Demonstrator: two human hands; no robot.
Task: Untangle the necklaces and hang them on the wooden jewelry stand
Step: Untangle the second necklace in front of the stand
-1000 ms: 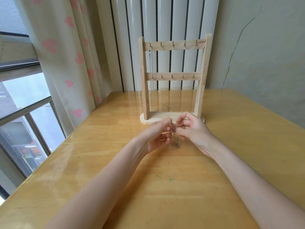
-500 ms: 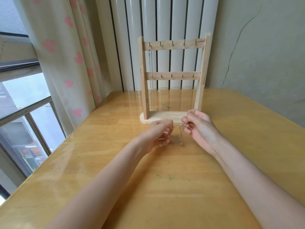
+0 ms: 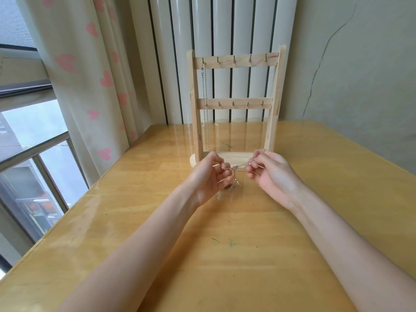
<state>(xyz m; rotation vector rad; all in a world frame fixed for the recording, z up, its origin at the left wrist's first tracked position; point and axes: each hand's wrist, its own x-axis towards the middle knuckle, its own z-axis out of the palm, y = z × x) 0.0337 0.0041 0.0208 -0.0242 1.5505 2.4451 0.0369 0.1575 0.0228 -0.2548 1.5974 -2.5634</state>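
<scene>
the left hand (image 3: 210, 175) and the right hand (image 3: 269, 173) are raised just above the table (image 3: 225, 255), close together, each with fingers curled in and pinching one end of a thin tangled chain (image 3: 237, 167). a short stretch of it runs taut between the two pinches, and a knotted clump with loose ends hangs down from the middle, near the left fingertips (too fine to tell how many strands are in it). both forearms reach in from the near edge. just behind the hands stands the wooden jewelry stand (image 3: 235, 104), upright on its flat base, with two crossbars carrying small hooks. one hung necklace (image 3: 205, 109) drops straight from the leftmost top hook, beside the left post. behind that are pale vertical panels (image 3: 216, 30), a heart-print curtain (image 3: 90, 75) and a window (image 3: 29, 143) to the left.
</scene>
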